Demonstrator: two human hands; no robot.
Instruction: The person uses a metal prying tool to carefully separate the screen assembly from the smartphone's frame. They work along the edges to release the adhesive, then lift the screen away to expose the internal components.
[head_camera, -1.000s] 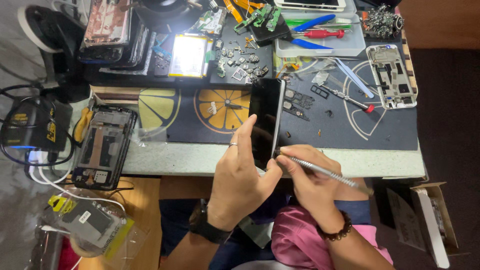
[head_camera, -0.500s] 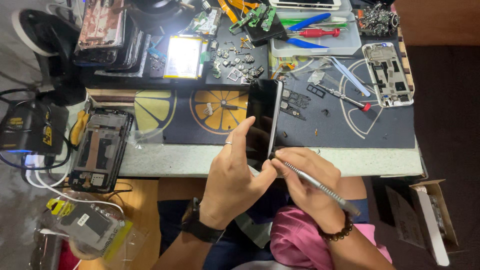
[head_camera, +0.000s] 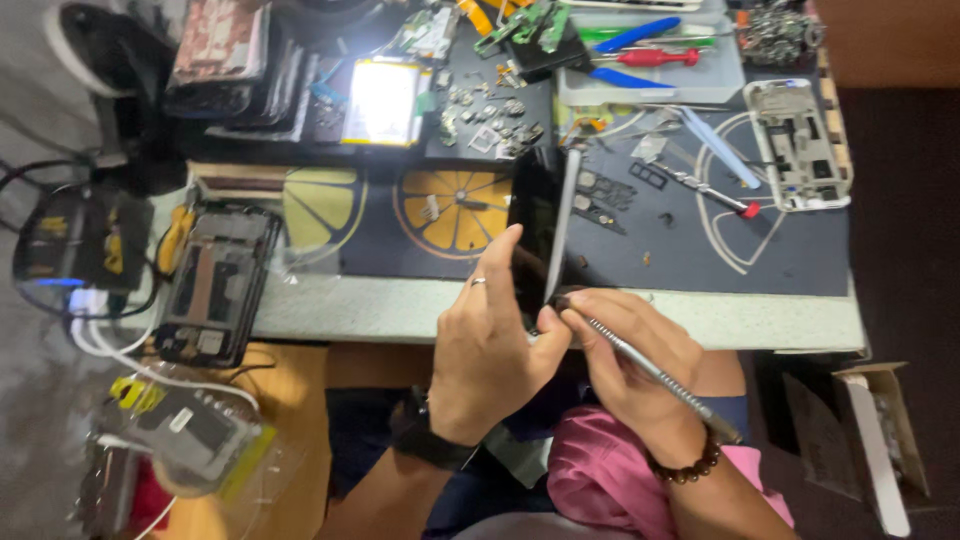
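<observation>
My left hand (head_camera: 490, 350) grips a black phone (head_camera: 540, 215) and holds it edge-up over the front of the bench, index finger up along its face. My right hand (head_camera: 630, 360) holds a thin metal screwdriver (head_camera: 650, 372) like a pen, its tip at the phone's lower edge beside my left thumb. A ring is on my left hand and a dark watch on that wrist. A bead bracelet circles my right wrist.
A dark work mat (head_camera: 640, 250) with orange-slice prints covers the bench. An opened phone body (head_camera: 215, 280) lies at the left, a white phone frame (head_camera: 795, 145) at the right. Small parts, a battery (head_camera: 385, 100) and a tool tray (head_camera: 650, 60) sit at the back. A cardboard box (head_camera: 880, 440) stands lower right.
The view has shifted slightly. My left hand tilted the phone a little more edge-on, and the screwdriver stays at its lower edge.
</observation>
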